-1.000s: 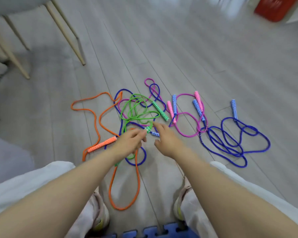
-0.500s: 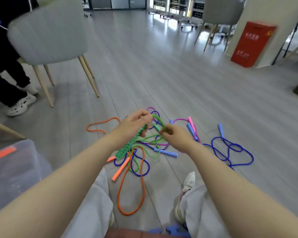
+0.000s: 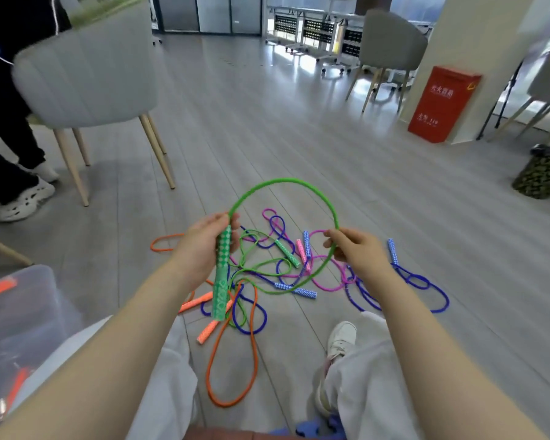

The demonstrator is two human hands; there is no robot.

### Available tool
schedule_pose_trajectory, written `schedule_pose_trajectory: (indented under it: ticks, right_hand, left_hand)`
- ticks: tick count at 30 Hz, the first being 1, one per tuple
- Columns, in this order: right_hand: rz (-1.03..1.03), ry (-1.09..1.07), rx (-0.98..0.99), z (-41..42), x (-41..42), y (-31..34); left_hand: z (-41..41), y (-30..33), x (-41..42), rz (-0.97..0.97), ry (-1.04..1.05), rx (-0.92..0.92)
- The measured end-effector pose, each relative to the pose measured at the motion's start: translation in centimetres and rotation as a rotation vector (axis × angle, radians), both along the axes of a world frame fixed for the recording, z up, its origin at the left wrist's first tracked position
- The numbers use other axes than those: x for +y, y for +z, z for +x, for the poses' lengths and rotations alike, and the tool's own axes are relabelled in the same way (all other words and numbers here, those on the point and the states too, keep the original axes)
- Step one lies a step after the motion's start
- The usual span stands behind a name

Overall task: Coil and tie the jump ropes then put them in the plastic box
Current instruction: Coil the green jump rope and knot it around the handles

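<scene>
My left hand [image 3: 204,246] grips a green jump rope handle [image 3: 221,281] that hangs down from the fist. The green rope [image 3: 283,181] arcs up from it in a wide loop to my right hand [image 3: 353,249], which pinches the cord. The rest of that rope and its second green handle [image 3: 287,253] trail on the floor. Below lie tangled ropes: an orange one [image 3: 232,376], a pink one [image 3: 326,282] and blue ones [image 3: 426,290]. The clear plastic box [image 3: 19,328] stands at lower left with an orange rope inside.
A grey chair [image 3: 86,68] with wooden legs stands at the back left, and a person's legs and white shoes [image 3: 23,201] are beside it. A red cabinet [image 3: 442,106] stands by a pillar at right. My knees and white shoe [image 3: 340,341] are below the ropes.
Both hands rose from the floor with the green rope. The hands moved apart and the cord between them opened into a wide loop; the view tilted up.
</scene>
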State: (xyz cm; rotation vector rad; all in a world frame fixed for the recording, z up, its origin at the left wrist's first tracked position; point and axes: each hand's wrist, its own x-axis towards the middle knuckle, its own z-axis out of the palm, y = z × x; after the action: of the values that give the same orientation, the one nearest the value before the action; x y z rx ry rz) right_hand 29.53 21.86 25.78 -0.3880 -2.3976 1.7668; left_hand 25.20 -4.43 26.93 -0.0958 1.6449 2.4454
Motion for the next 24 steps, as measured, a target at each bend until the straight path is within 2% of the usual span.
schedule_pose_trajectory:
  ticks: [3, 6, 9, 13, 18, 21, 24]
  right_hand:
    - [-0.086, 0.027, 0.063, 0.0, -1.6, 0.6]
    - [-0.114, 0.065, 0.072, -0.1, -2.9, 0.7]
    - [-0.19, 0.134, 0.079, -0.1, -4.3, 1.1]
    - [-0.402, 0.183, 0.088, -0.1, -5.7, 1.7]
    - [-0.318, 0.181, 0.125, -0.6, -6.2, 1.4]
    - [-0.355, 0.159, 0.15, -0.6, -6.3, 1.3]
    - [-0.395, 0.152, 0.141, -0.6, -6.4, 1.2]
  left_hand:
    - [1.2, -0.3, 1.7, -0.201, -0.065, 0.017]
    - [1.8, -0.3, 3.2, -0.306, -0.132, 0.081]
    - [2.1, -0.2, 4.3, -0.329, -0.137, 0.075]
    - [2.0, -0.1, 4.9, -0.374, -0.148, 0.125]
    - [2.1, -0.1, 5.0, -0.371, -0.236, 0.15]
    - [2.1, 0.1, 5.0, -0.406, -0.317, 0.15]
    - [2.3, 0.1, 5.2, -0.382, -0.35, 0.066]
